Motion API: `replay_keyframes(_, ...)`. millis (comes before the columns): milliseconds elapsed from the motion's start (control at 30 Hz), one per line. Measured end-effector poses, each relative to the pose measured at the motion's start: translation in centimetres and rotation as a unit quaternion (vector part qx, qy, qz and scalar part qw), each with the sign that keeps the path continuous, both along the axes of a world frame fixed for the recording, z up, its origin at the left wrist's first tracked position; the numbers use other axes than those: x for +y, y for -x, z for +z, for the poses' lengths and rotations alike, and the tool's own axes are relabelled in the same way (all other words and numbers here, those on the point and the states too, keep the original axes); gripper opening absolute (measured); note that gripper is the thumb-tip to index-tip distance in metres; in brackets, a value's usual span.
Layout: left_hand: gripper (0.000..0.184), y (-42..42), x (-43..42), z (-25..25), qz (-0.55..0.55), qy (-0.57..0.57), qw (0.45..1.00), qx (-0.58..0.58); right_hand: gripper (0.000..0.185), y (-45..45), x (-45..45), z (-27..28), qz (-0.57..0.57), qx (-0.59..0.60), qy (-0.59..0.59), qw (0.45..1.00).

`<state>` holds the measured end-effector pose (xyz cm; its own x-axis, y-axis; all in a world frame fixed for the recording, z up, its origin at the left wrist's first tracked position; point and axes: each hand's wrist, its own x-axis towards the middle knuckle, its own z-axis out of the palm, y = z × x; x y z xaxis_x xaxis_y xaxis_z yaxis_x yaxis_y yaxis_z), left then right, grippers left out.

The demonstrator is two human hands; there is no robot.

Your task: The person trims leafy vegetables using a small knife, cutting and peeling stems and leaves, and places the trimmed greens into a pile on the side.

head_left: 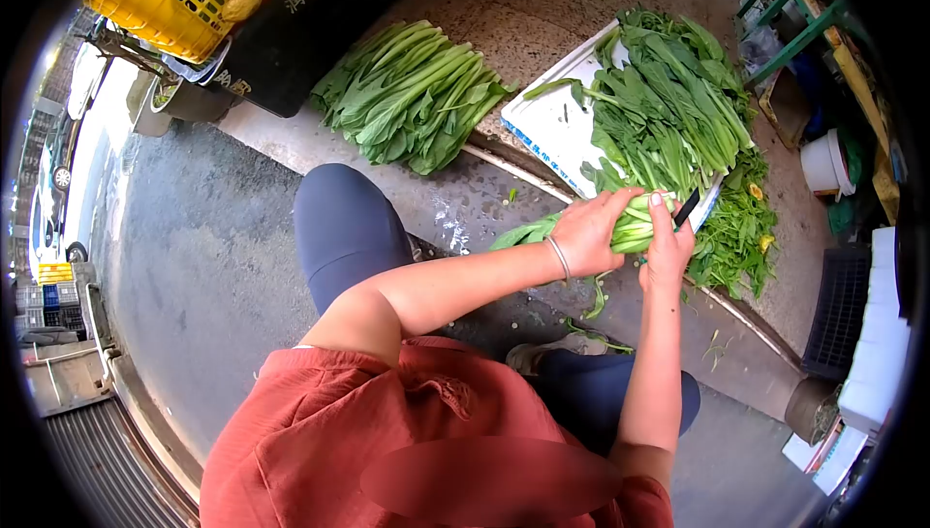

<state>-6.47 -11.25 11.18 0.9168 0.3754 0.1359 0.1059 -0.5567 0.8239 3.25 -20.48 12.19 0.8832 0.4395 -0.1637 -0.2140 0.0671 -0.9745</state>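
My left hand is wrapped round a small bunch of leafy greens, whose pale stems point right and whose leaves trail out to the left. At the stem ends is my right hand, closed on a small knife; only a black part of it shows, and the cutting edge is hidden. Just beyond the hands, a large heap of leafy greens lies on a white foam lid. Loose trimmed leaves are piled at its right side.
Neatly stacked greens lie on the ledge ahead to the left, beside a black bin and a yellow crate. On the right stand a white bucket, a black crate and white foam boxes. Stray leaves hang near my feet.
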Motion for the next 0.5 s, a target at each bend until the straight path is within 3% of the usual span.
replay_keyframes(67, 0.07, -0.2, 0.9, -0.7, 0.005, 0.054, 0.998, -0.041, 0.032, 0.0, 0.2, 0.2, 0.004, 0.003, 0.027, 1.0)
replay_keyframes(167, 0.071, 0.3, 3.9, 0.2, 0.004, 0.065, 0.997, 0.033, 0.054, 0.2, 0.5, 1.3, 0.04, -0.034, 0.021, 0.998)
replay_keyframes(233, 0.071, 0.7, 8.1, 3.2, -0.004, 0.014, 0.985, 0.175, 0.054, -0.4, 0.7, 1.2, -0.021, -0.077, 0.046, 0.996)
replay_keyframes(367, 0.079, 2.4, 18.1, 5.6, 0.067, -0.191, 0.956, 0.213, 0.054, -1.4, -0.4, 1.6, 0.008, -0.052, 0.042, 0.998)
replay_keyframes(433, 0.082, 2.6, 21.7, 7.7, 0.107, -0.248, 0.907, 0.322, 0.052, -1.4, -0.7, 1.5, 0.034, -0.053, 0.067, 0.996)
replay_keyframes(500, 0.09, 3.1, 27.8, 5.5, 0.167, -0.33, 0.878, 0.303, 0.052, -1.3, -0.7, 0.6, 0.045, -0.066, 0.07, 0.994)
